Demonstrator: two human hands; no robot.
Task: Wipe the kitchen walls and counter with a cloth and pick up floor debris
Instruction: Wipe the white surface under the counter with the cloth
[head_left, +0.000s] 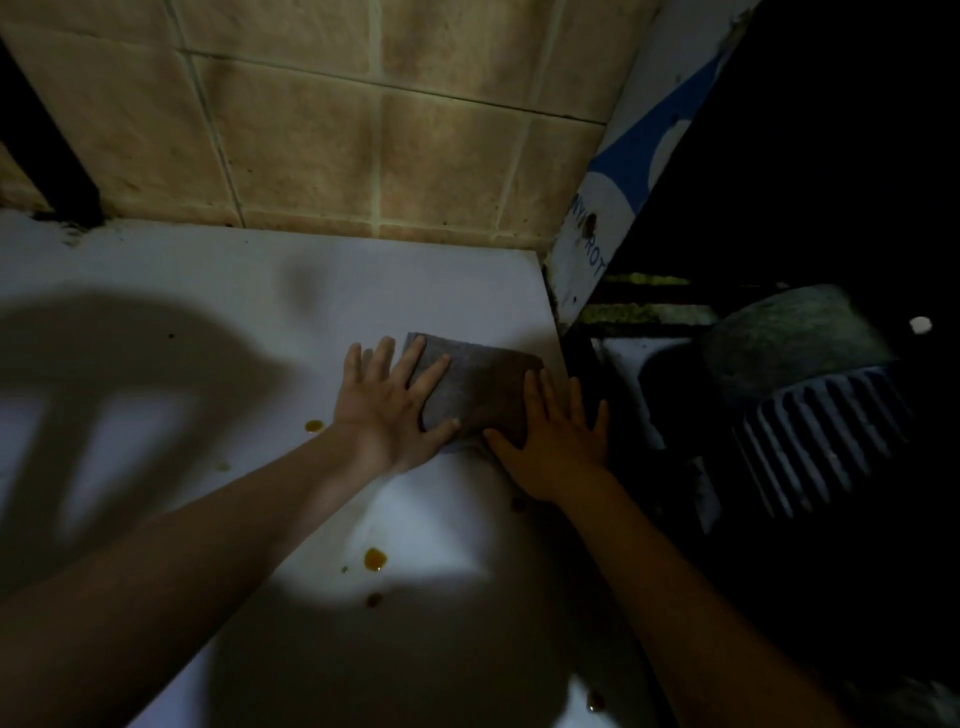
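White counter, tiled wall behind; left hand, right hand press folded cloth, fingers flat, spread.

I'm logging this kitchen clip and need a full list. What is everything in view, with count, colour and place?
cloth: one, grey, flat on the counter near its right edge, under both hands
counter: one, white, across the lower frame
spots: several, amber, scattered on the counter nearer the camera than the cloth
tiled wall: one, tan, behind the counter
board: one, white and blue with lettering, leaning at the counter's right end
slatted object: one, pale, in the dark at right
left hand: one, fingers spread, pressing the cloth's left part
right hand: one, fingers spread, pressing its right part
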